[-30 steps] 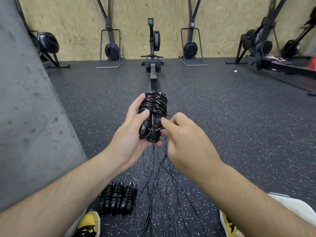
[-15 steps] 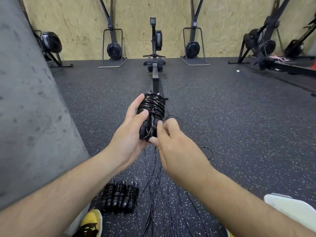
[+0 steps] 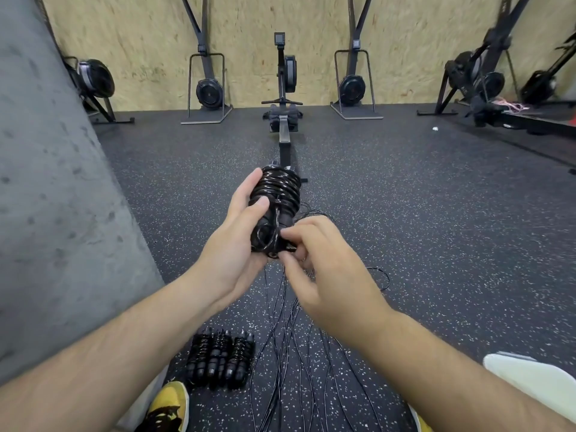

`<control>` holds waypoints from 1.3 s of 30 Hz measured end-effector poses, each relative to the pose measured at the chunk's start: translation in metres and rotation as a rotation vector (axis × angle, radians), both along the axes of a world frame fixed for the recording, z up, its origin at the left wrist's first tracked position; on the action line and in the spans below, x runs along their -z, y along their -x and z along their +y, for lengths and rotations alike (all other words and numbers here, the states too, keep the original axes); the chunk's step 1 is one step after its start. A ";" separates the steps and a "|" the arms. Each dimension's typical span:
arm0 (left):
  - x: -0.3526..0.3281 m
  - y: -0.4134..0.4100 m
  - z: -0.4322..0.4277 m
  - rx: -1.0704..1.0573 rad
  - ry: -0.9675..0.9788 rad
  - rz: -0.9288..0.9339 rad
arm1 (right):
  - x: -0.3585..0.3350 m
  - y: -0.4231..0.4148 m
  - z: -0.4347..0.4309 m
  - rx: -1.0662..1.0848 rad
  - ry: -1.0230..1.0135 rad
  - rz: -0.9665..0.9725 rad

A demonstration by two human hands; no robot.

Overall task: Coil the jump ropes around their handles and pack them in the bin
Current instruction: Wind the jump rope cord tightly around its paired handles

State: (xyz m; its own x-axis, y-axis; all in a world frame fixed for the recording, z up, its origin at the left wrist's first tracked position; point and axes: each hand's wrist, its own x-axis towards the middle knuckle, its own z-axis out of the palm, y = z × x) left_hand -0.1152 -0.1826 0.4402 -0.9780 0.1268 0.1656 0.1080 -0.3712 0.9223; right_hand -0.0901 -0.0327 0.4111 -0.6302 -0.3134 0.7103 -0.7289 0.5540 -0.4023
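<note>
I'm finishing a wrap: my left hand (image 3: 237,244) grips the coiled rope bundle (image 3: 277,194) above the floor (image 3: 405,213), my right hand (image 3: 324,275) pinches its loose tail (image 3: 270,236), which I reckon needs tucking snugly next.

A black jump-rope bundle (image 3: 277,194) stands nearly upright in the left hand's (image 3: 233,247) grip. Glossy cord is wound in tight turns around its paired handles (image 3: 284,218) above the thumb. The bare handle ends stick out below the wraps, where the right hand's (image 3: 327,275) fingertips pinch at the bundle's lower end. Beneath the grip, loose black cords (image 3: 290,353) trail in long wavy lines along the floor. Below and left of the grip, three coiled bundles (image 3: 219,358) lie side by side, touching.
</note>
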 end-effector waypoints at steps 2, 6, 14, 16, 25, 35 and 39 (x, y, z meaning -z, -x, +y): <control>0.000 -0.001 0.002 0.017 0.003 -0.004 | 0.001 0.003 0.002 -0.004 0.058 -0.043; -0.001 -0.005 0.005 0.037 0.011 -0.014 | -0.005 0.005 0.006 -0.070 0.237 -0.158; 0.002 -0.010 0.013 0.078 0.041 0.070 | -0.003 0.009 -0.002 -0.044 0.513 -0.236; 0.003 -0.010 0.014 0.065 0.063 0.078 | -0.002 0.010 -0.004 -0.021 0.537 -0.233; 0.007 -0.004 0.013 0.000 0.032 0.055 | -0.009 0.006 -0.006 -0.015 0.493 -0.232; 0.013 -0.002 0.012 0.000 0.085 0.045 | -0.003 0.013 -0.004 0.025 0.357 -0.103; 0.018 0.004 0.010 -0.004 0.081 0.024 | 0.000 0.018 -0.014 0.052 0.488 -0.176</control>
